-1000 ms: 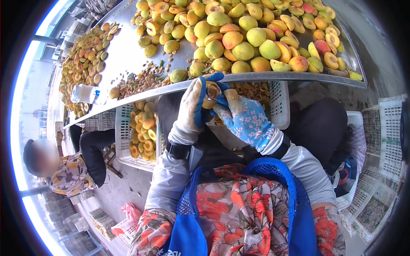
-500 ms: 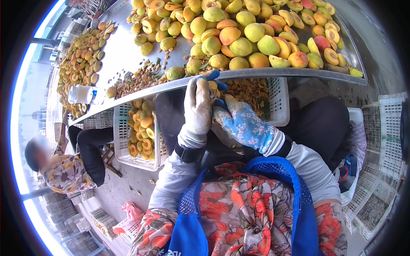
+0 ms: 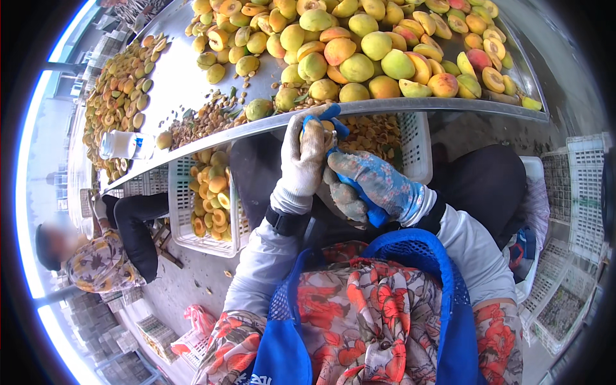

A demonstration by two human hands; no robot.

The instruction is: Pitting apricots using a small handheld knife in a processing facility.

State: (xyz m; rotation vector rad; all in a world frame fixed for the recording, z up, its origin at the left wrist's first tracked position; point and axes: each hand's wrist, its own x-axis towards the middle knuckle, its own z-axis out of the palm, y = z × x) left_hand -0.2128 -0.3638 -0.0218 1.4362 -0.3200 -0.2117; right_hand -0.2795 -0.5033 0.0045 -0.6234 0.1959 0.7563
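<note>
My left hand (image 3: 300,154), in a white knit glove with blue on the fingers, is closed around an apricot (image 3: 327,126) just below the table's front edge. Only a little of the fruit shows between the fingers. My right hand (image 3: 378,183), in a blue flowered glove, is wrapped around a blue-handled tool (image 3: 370,204). Its upper end meets the apricot, where a bit of metal shows; the working tip is mostly hidden. Whole and halved apricots (image 3: 359,58) are heaped on the metal table (image 3: 186,77) beyond my hands.
Loose pits (image 3: 215,119) and a clear jar (image 3: 122,145) lie on the table's left part. Below it stand a white crate of apricot halves (image 3: 208,247) and another crate (image 3: 418,151) behind my hands. Someone (image 3: 102,260) sits at left. More crates (image 3: 587,173) are stacked at right.
My right hand has turned and drawn down slightly, so the tool's blue handle now shows beneath its fingers. My left hand still holds the apricot, its fingers shifted around it.
</note>
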